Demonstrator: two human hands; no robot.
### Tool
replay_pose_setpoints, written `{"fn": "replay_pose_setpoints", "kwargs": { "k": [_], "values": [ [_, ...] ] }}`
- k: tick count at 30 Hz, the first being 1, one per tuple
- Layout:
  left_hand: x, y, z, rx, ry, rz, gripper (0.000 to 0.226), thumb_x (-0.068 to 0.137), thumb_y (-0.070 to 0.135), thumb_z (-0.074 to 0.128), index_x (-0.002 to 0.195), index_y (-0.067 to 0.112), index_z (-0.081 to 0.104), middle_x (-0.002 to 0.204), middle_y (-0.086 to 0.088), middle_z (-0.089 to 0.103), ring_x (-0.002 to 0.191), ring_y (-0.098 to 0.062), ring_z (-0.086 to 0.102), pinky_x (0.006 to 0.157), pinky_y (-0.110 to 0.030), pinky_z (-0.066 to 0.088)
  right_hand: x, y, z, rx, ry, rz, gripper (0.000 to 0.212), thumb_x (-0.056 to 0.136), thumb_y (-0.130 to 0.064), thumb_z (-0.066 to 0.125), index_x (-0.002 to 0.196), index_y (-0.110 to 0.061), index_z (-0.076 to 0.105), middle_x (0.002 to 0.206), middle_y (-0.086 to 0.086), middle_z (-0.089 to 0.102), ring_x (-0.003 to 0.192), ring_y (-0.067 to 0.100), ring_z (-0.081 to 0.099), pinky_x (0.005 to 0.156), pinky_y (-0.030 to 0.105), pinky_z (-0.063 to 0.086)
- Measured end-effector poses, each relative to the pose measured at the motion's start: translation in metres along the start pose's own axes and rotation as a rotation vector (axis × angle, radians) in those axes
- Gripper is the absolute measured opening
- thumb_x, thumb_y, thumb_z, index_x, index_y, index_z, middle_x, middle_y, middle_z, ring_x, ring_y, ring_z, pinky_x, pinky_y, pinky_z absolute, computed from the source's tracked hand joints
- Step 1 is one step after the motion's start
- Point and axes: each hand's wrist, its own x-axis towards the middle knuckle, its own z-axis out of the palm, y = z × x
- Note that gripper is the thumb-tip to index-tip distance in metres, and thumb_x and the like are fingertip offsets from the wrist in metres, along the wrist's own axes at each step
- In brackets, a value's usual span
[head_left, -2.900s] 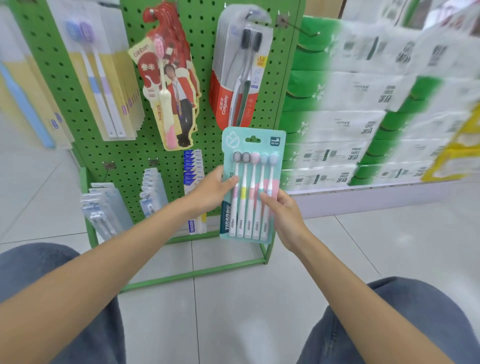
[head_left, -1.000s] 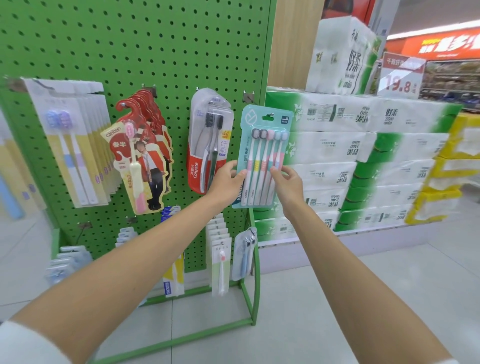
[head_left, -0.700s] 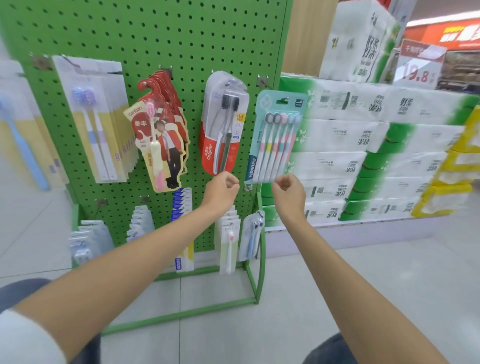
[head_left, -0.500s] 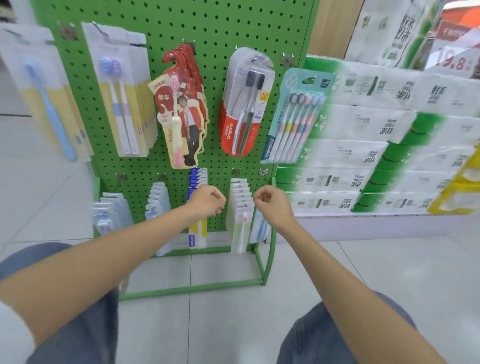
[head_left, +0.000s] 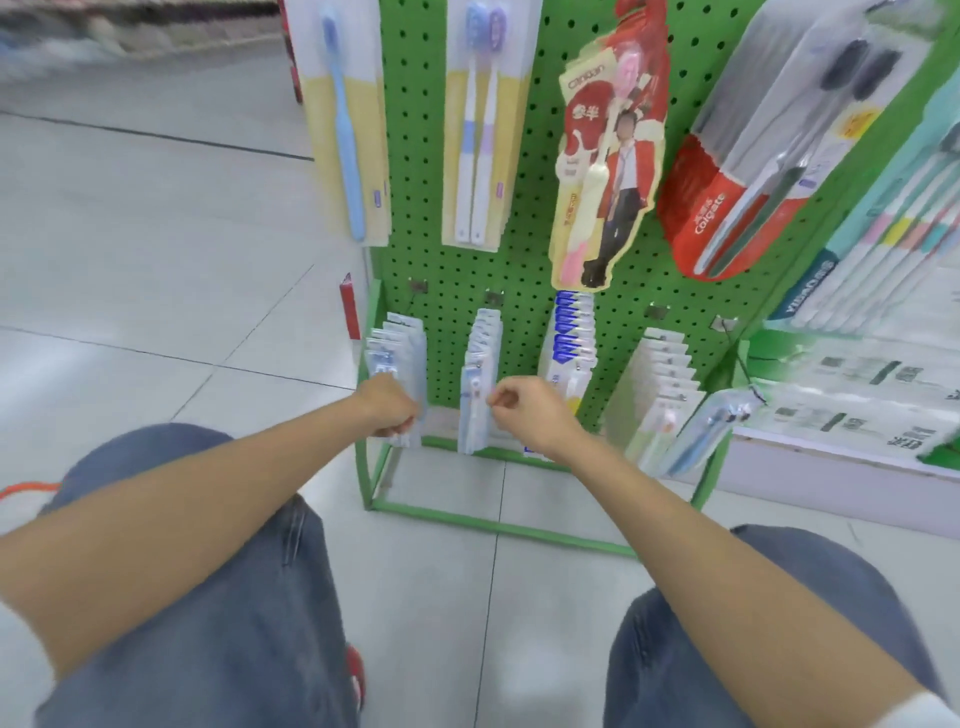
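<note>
Low in front of the green pegboard rack (head_left: 519, 270), the left hand (head_left: 387, 408) is curled against the edge packs (head_left: 397, 348) on the rack's bottom row. The right hand (head_left: 524, 413) is curled just beside the neighbour packs (head_left: 483, 353). I cannot tell whether either hand grasps anything.

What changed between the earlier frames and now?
Both hands hung the five-toothbrush pack at the upper right of the board and let go, then dropped: left hand to the leftmost lower packs, right hand beside the next stack. Other packs stayed hanging.
</note>
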Motion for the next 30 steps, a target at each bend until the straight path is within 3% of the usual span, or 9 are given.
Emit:
{"fn": "replay_pose_setpoints", "kwargs": {
  "k": [4,7,10,12,14,18,22,26,30],
  "values": [
    [0.016,-0.025,-0.022,-0.106,0.156,-0.037,0.017,0.09,0.009,0.057,0.074,0.005,0.052,0.066,-0.011,0.056,0.06,-0.026,0.056,0.063,-0.034,0.054,0.026,-0.034,0.033,0.027,0.01,-0.088,0.028,0.092,-0.003,0.052,0.113,-0.01,0.069,0.111,0.006,0.07,0.095,0.018,0.062,0.09,0.031,0.051],
    [0.024,-0.03,-0.032,-0.153,0.196,-0.023,0.019,0.092,0.014,0.059,0.105,0.009,0.046,0.098,-0.011,0.052,0.088,-0.03,0.056,0.084,-0.046,0.057,0.04,-0.051,0.05,0.045,0.026,-0.12,0.038,0.093,0.001,0.046,0.128,-0.007,0.06,0.124,0.008,0.065,0.11,0.022,0.06,0.099,0.037,0.048],
    [0.029,-0.031,-0.036,-0.228,0.137,0.012,0.035,0.094,0.009,0.056,0.127,0.013,0.044,0.111,-0.009,0.046,0.095,-0.029,0.052,0.091,-0.046,0.052,0.054,-0.061,0.063,0.056,0.063,-0.12,0.047,0.094,0.0,0.045,0.139,-0.008,0.05,0.137,0.008,0.056,0.121,0.022,0.055,0.106,0.038,0.043],
    [0.034,-0.033,-0.036,-0.215,0.123,0.061,0.039,0.094,0.01,0.057,0.132,0.008,0.047,0.12,-0.01,0.053,0.101,-0.03,0.056,0.092,-0.044,0.051,0.061,-0.066,0.068,0.062,0.084,-0.139,0.047,0.096,-0.003,0.048,0.143,-0.009,0.047,0.141,0.007,0.053,0.125,0.021,0.052,0.108,0.039,0.041],
    [0.038,-0.036,-0.036,-0.205,0.156,0.075,0.04,0.093,0.009,0.057,0.132,0.008,0.05,0.128,-0.011,0.057,0.11,-0.031,0.059,0.092,-0.04,0.051,0.067,-0.07,0.071,0.064,0.079,-0.154,0.046,0.097,-0.004,0.049,0.143,-0.01,0.046,0.138,0.007,0.055,0.124,0.021,0.053,0.107,0.037,0.041],
    [0.04,-0.041,-0.033,-0.247,0.202,0.067,0.034,0.09,0.004,0.057,0.123,0.009,0.058,0.124,-0.012,0.062,0.111,-0.03,0.06,0.089,-0.038,0.051,0.074,-0.073,0.079,0.044,0.065,-0.152,0.047,0.096,-0.002,0.05,0.142,-0.009,0.046,0.123,0.008,0.06,0.114,0.023,0.056,0.097,0.038,0.047],
    [0.04,-0.042,-0.027,-0.294,0.24,0.077,0.034,0.092,0.007,0.059,0.126,0.008,0.057,0.122,-0.008,0.064,0.11,-0.026,0.061,0.088,-0.033,0.05,0.081,-0.075,0.088,-0.003,0.124,-0.129,0.042,0.095,-0.002,0.049,0.137,-0.006,0.049,0.126,0.012,0.056,0.114,0.025,0.054,0.099,0.04,0.045],
    [0.038,-0.039,-0.024,-0.334,0.253,0.093,0.035,0.092,0.007,0.061,0.127,0.009,0.057,0.122,-0.007,0.063,0.112,-0.025,0.061,0.095,-0.034,0.049,0.087,-0.073,0.088,-0.03,0.16,-0.094,0.013,0.097,-0.007,0.05,0.104,-0.005,0.061,0.111,0.012,0.057,0.091,0.026,0.058,0.085,0.043,0.049],
    [0.036,-0.04,-0.026,-0.391,0.224,0.091,0.035,0.087,0.004,0.066,0.12,0.013,0.058,0.121,-0.009,0.064,0.108,-0.029,0.062,0.088,-0.036,0.05,0.085,-0.072,0.086,-0.049,0.178,-0.11,0.013,0.098,-0.01,0.05,0.089,-0.008,0.058,0.082,0.008,0.064,0.076,0.027,0.06,0.071,0.047,0.052]
  ]
}}
